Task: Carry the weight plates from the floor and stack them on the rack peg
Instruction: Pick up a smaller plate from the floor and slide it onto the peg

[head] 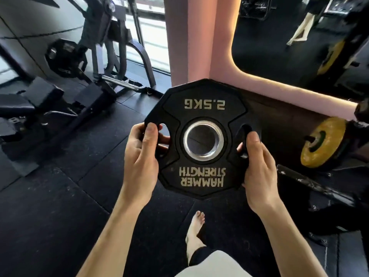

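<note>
Currently, head view: black plate (201, 136) held up at frame centre, off the floor (60, 206). Left hand (139, 156) grips its 9 o'clock handle slot, right hand (257, 166) grips the 3 o'clock slot. Yellow plate (321, 146) at 3 o'clock, apart.

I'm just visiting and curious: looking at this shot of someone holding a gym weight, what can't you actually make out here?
Head view, the only one:
- Back face of the 2.5KG plate: turned away from the camera.
- Fingertips of the left hand and right hand: curled behind the plate.
- Peg under the yellow plate: mostly covered by that plate.
- Black plate on the far machine: blurred, markings unreadable.
</note>
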The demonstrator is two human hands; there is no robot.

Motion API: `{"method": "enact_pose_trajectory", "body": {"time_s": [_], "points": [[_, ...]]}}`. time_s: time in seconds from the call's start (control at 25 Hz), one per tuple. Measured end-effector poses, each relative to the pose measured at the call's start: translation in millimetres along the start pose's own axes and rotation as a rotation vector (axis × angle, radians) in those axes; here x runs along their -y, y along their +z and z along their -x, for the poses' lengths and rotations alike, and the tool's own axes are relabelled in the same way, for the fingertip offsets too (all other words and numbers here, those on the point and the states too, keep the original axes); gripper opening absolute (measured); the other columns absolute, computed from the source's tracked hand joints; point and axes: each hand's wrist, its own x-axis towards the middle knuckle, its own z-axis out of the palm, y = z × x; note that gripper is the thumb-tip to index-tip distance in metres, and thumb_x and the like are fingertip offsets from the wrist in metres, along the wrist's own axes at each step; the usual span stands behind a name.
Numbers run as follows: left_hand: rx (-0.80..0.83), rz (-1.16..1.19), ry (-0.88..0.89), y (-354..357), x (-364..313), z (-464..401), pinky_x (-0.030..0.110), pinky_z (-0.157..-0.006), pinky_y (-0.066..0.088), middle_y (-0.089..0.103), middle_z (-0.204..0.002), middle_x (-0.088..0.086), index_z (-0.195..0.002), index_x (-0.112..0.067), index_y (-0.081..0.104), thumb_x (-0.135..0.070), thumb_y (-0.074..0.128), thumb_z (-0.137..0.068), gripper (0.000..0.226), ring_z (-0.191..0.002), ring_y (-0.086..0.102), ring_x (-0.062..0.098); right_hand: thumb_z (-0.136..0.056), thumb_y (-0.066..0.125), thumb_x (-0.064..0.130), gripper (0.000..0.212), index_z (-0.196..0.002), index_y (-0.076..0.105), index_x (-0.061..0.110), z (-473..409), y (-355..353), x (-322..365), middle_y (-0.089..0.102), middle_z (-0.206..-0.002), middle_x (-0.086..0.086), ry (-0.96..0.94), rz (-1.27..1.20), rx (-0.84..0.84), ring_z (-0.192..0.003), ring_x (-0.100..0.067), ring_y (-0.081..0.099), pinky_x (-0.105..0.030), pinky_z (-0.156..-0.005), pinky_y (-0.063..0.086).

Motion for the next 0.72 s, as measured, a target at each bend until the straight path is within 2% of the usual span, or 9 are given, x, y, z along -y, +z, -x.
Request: {"method": "enact_pose_trajectory", "body": {"time_s": [0.16,0.24,0.4,0.44,0.6,0.72], "points": [[0.08,-0.006,0.005,33.4,20.1,-124.9,0.013,-0.054,0.048,0.066,-0.067,-0.012,-0.103,-0.007,0.052,-0.025,0.037,-0.102,0.023,-0.059,0.061,-0.001,-0.081,0.049,0.074,0.048,-0.064,0.058,0.03,-119.1,21.6,1.2,0.06,-0.07,0.004,0.002,0.019,-0.068,-0.071,-0.016,0.058,-0.038,-0.069,0.047],[0.083,-0.022,0.007,52.9,24.8,-187.9,0.012,-0.053,0.047,0.065,-0.067,-0.012,-0.104,-0.005,0.051,-0.025,0.037,-0.103,0.024,-0.058,0.06,-0.001,-0.077,0.047,0.076,0.049,-0.064,0.058,0.03,-181.1,29.8,8.8,0.059,-0.068,0.004,-0.005,0.041,-0.078,-0.069,-0.017,0.057,-0.037,-0.065,0.046],[0.096,0.016,0.0,83.8,37.5,-290.5,0.013,-0.055,0.048,0.065,-0.067,-0.012,-0.098,-0.012,0.053,-0.026,0.038,-0.103,0.022,-0.06,0.061,0.0,-0.072,0.051,0.083,0.057,-0.071,0.06,0.027,-283.5,46.0,21.5,0.061,-0.081,-0.007,-0.01,0.028,-0.076,-0.082,-0.032,0.058,-0.06,-0.079,0.049],[0.101,0.021,0.008,92.0,42.6,-317.7,0.014,-0.056,0.048,0.065,-0.067,-0.013,-0.096,-0.013,0.053,-0.026,0.038,-0.103,0.022,-0.06,0.06,-0.001,-0.072,0.052,0.083,0.056,-0.07,0.06,0.027,-310.5,49.9,23.4,0.062,-0.08,-0.007,-0.016,0.018,-0.079,-0.081,-0.033,0.058,-0.061,-0.079,0.049],[0.151,0.076,0.013,124.0,71.8,-431.8,0.015,-0.059,0.049,0.065,-0.068,-0.013,-0.09,-0.015,0.053,-0.023,0.037,-0.103,0.022,-0.063,0.06,0.0,-0.072,0.051,0.082,0.053,-0.065,0.058,0.03,-420.0,66.4,20.5,0.061,-0.07,0.002,-0.051,0.035,-0.129,-0.072,-0.023,0.057,-0.038,-0.065,0.045],[0.22,0.127,0.019,145.2,93.8,-517.4,0.016,-0.062,0.05,0.063,-0.072,-0.011,-0.092,-0.016,0.053,-0.025,0.039,-0.102,0.02,-0.066,0.058,0.003,-0.079,0.05,0.074,0.048,-0.065,0.057,0.029,-499.1,81.4,20.8,0.062,-0.067,0.005,-0.06,0.036,-0.187,-0.066,-0.014,0.059,-0.028,-0.058,0.045]]}}
